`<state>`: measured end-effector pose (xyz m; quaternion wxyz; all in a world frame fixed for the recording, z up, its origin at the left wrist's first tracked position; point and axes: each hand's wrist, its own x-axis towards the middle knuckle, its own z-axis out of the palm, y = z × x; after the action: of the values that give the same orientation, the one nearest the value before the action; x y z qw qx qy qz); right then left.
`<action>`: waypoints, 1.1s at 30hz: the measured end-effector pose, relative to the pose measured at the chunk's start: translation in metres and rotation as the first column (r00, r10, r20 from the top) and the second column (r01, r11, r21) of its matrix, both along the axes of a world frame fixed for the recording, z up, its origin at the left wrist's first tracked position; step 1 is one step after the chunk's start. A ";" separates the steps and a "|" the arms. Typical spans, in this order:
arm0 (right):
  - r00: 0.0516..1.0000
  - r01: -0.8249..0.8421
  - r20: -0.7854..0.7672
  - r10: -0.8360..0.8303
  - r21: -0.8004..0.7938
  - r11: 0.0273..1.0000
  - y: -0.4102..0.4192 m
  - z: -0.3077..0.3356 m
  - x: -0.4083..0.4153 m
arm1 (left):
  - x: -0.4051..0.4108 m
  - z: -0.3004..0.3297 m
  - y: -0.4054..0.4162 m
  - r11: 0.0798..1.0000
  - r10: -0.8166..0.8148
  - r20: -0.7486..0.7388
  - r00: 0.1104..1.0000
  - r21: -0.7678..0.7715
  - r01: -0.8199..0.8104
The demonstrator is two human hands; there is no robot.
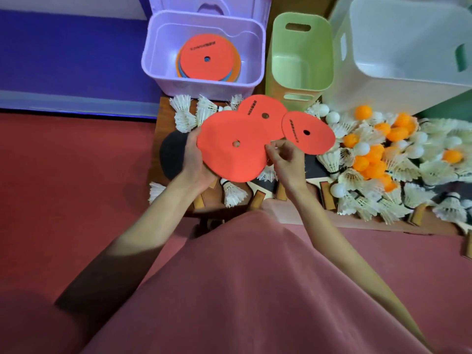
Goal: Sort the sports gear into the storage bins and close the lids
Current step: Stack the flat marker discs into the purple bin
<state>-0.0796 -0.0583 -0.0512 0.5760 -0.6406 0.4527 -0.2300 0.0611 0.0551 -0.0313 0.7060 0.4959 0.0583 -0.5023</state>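
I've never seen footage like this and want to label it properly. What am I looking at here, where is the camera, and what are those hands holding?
There is no machine here: a person wears a wide-angle camera on the head, so the single picture looks forward and down at their own arms. The left hand grips the edge of a flat red disc; two more red discs fan out behind it, and the right hand pinches at them from below. Ahead stand three open bins: a purple bin already holding a stack of discs, an empty green bin and a white bin. On the low surface lie white shuttlecocks, orange and white balls and table-tennis paddles.
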 end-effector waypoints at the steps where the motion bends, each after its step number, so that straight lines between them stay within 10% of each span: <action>1: 1.000 0.017 -0.026 -0.016 0.008 1.000 -0.006 -0.005 -0.005 | -0.002 -0.001 -0.004 1.000 0.002 -0.001 1.000 0.015 -0.002; 7: 0.887 0.462 -0.118 -0.447 0.170 0.870 -0.041 -0.040 -0.028 | -0.018 0.004 -0.023 0.998 -0.006 0.011 1.000 0.068 0.005; 18: 0.829 0.559 -0.172 -0.532 0.233 0.796 -0.074 -0.045 -0.029 | -0.023 -0.001 -0.031 0.985 0.104 -0.054 0.993 0.141 -0.096; 33: 0.855 0.216 0.376 -0.357 0.368 0.904 -0.064 0.003 -0.044 | -0.028 0.003 -0.042 0.963 0.189 -0.018 0.982 0.197 -0.182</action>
<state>-0.1241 -0.1226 -0.0485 0.7149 -0.3977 0.4346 -0.3766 0.0335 0.0127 -0.0280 0.6967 0.5457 0.1663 -0.4350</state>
